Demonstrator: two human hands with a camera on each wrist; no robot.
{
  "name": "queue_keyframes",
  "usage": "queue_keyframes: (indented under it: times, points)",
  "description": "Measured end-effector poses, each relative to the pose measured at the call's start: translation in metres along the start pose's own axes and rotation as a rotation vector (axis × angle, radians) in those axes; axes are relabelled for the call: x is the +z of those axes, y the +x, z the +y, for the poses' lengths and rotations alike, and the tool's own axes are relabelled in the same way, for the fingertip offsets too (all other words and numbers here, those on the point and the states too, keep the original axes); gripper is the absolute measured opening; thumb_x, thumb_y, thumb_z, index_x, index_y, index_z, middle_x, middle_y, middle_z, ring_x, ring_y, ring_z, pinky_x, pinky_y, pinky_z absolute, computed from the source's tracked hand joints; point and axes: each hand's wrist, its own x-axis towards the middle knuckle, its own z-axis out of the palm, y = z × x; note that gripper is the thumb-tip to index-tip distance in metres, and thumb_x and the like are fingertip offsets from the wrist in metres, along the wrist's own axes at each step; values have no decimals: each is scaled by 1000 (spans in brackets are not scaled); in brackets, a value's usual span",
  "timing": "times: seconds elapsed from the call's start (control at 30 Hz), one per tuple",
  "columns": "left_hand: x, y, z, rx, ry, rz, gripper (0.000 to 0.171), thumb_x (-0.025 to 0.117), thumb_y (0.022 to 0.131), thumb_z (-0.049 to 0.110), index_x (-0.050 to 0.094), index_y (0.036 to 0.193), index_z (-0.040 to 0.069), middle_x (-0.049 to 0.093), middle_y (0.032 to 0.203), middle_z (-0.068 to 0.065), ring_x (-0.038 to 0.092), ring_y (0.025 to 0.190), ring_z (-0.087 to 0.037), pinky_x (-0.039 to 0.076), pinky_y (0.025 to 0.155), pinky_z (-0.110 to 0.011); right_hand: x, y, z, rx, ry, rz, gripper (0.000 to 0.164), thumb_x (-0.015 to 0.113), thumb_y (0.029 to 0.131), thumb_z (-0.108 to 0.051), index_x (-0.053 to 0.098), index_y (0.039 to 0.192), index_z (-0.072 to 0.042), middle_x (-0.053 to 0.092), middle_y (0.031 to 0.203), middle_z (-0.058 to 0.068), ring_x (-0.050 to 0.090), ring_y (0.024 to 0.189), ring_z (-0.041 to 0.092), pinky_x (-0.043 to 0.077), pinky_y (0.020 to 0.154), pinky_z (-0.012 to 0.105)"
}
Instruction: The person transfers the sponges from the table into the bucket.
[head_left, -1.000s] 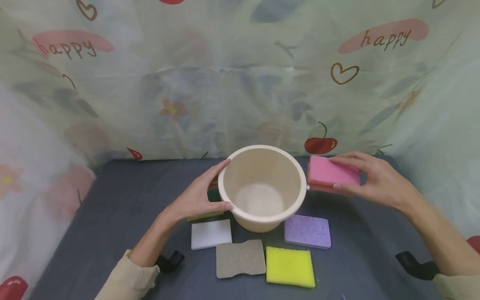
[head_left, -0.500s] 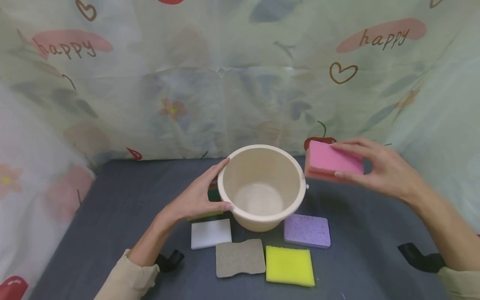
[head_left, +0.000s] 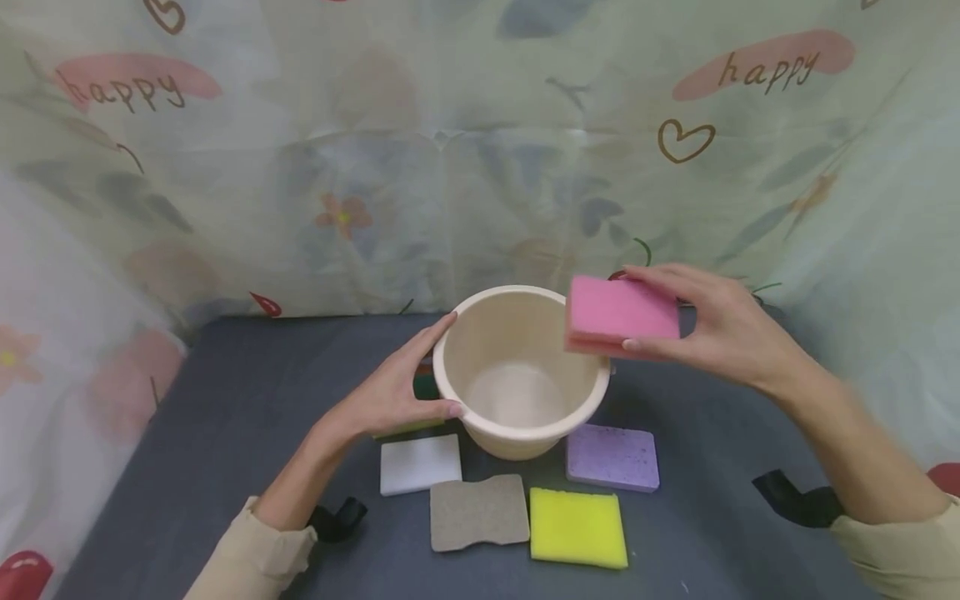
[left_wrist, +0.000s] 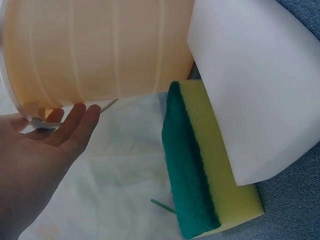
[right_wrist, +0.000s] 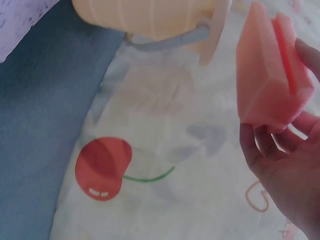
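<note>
A cream plastic bucket (head_left: 517, 431) stands upright on the dark tabletop, and nothing shows inside it. My left hand (head_left: 390, 387) holds its left side, thumb at the near rim and fingers farther back; in the left wrist view those fingers (left_wrist: 75, 127) curl under the rim by the handle. With thumb and fingers, my right hand (head_left: 731, 325) grips a pink sponge (head_left: 622, 308) in the air, over the bucket's right rim. The right wrist view shows a groove along that sponge (right_wrist: 265, 75).
Before the bucket lie a white sponge (head_left: 420, 464), a grey notched sponge (head_left: 480, 512), a yellow sponge (head_left: 577, 529) and a purple sponge (head_left: 612, 457). A green-and-yellow scouring sponge (left_wrist: 185, 165) sits left of the bucket, partly hidden in the head view. A patterned curtain (head_left: 345, 150) hangs behind.
My right hand has lifted the pink sponge and carried it left, from beside the bucket to over its right rim. My left hand has stayed at the bucket.
</note>
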Motion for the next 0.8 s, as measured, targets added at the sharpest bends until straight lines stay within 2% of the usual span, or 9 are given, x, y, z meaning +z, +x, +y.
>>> queue_keyframes:
  times: [0.13,0.2,0.33,0.43,0.7,0.8]
  points:
    - [0,0,-1,-4,6,-3,110,83,80,44,12,161,23,20,163,-2,42,137,-23,44,106,-41,8,6,-7,30,8,-9,72,91,71,-33,63,135,-16,62,124,0,54,103,14,47,77,33]
    - [0,0,-1,-5,3,-3,110,83,80,43,12,161,24,20,163,-2,42,138,-23,43,106,-42,12,8,-9,18,21,-4,70,91,71,-32,64,133,-13,62,125,3,55,105,17,48,78,37]
    - [1,0,-1,-9,-4,2,110,83,80,43,12,161,25,20,163,-1,41,138,-23,43,106,-44,20,13,-15,2,65,6,70,91,72,-33,64,132,-9,61,123,5,55,104,20,48,79,38]
    - [0,0,-1,-15,3,2,110,83,79,43,12,161,25,20,162,-1,43,137,-23,44,106,-44,27,17,-20,21,89,2,69,89,74,-35,64,131,-9,60,121,5,54,103,20,48,79,39]
    - [-1,1,0,-21,28,6,110,85,77,43,16,161,25,27,160,-2,48,132,-23,45,104,-42,41,27,-33,92,111,-72,67,85,78,-38,61,134,-9,56,122,6,54,103,22,51,80,42]
    - [-2,1,1,-19,28,3,110,85,77,43,15,161,24,26,160,-2,48,132,-23,45,104,-42,49,31,-37,112,111,-96,67,86,78,-34,61,135,-9,56,124,7,55,104,22,53,81,42]
